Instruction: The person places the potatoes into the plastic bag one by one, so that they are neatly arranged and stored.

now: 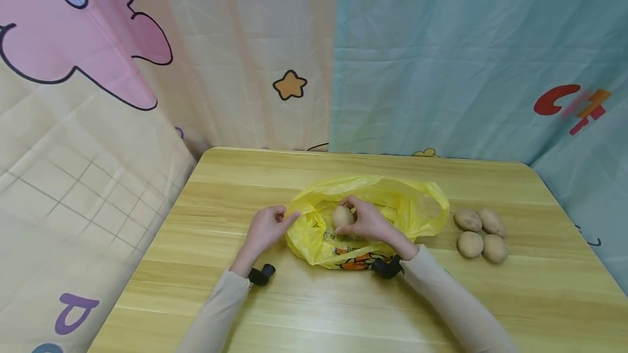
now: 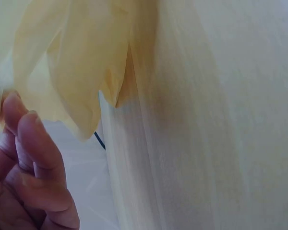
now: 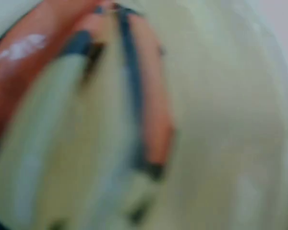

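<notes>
A yellow plastic bag (image 1: 314, 252) lies spread open on the wooden table. My left hand (image 1: 265, 227) pinches its left rim between thumb and fingers; the left wrist view shows the same hand (image 2: 33, 177) beside the hanging yellow film. Over the bag's mouth, my right hand (image 1: 369, 221) grips a round, light brown potato (image 1: 342, 217), thumb on the near side and fingers on the far side. The right wrist view is blurred, filled by the bag's orange and black print (image 3: 153, 96), with hand and potato out of sight.
Several potatoes (image 1: 470, 244) sit in a cluster on the wooden table (image 1: 304, 315), right of the bag. The bag's handle loop (image 1: 443, 206) reaches toward them. Printed curtains (image 1: 422, 70) hang behind the table and along its sides.
</notes>
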`<state>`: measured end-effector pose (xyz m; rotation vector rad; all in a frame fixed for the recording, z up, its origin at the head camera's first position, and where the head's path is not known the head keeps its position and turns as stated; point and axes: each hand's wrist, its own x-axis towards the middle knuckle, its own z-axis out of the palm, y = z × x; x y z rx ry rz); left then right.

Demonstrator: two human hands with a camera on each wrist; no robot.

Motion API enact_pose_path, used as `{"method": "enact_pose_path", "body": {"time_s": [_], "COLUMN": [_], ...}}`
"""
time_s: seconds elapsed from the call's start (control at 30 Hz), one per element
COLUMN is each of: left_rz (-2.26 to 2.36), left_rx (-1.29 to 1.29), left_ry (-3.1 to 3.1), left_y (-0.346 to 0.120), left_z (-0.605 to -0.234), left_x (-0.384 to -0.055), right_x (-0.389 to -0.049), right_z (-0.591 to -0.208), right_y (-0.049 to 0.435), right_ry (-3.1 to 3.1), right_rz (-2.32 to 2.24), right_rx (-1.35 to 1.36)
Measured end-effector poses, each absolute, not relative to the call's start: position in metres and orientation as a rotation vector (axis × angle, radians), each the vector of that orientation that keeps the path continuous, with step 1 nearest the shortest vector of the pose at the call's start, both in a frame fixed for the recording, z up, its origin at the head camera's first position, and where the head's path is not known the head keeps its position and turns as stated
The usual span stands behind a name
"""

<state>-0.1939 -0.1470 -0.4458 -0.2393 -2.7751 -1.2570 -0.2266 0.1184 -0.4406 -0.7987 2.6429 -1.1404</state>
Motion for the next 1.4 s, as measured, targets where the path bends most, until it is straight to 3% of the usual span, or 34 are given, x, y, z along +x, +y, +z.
{"method": "enact_pose_path", "body": {"time_s": [0.43, 1.4], "left_rz": [-1.283, -1.262], "left_rx": [-0.282, -0.253], "left_ry": [-2.781, -2.805], "left_y": [-0.147, -0.146], "left_z": [-0.445, -0.449], "left_x": [-0.197, -0.196], "right_x": [-0.239, -0.243], "right_z": [-0.431, -0.438], "right_y": [0.114, 0.11], "right_ry": [2.653, 2.644], "right_rz": [-1.025, -0.998], "right_rx": [-0.621, -0.676]}}
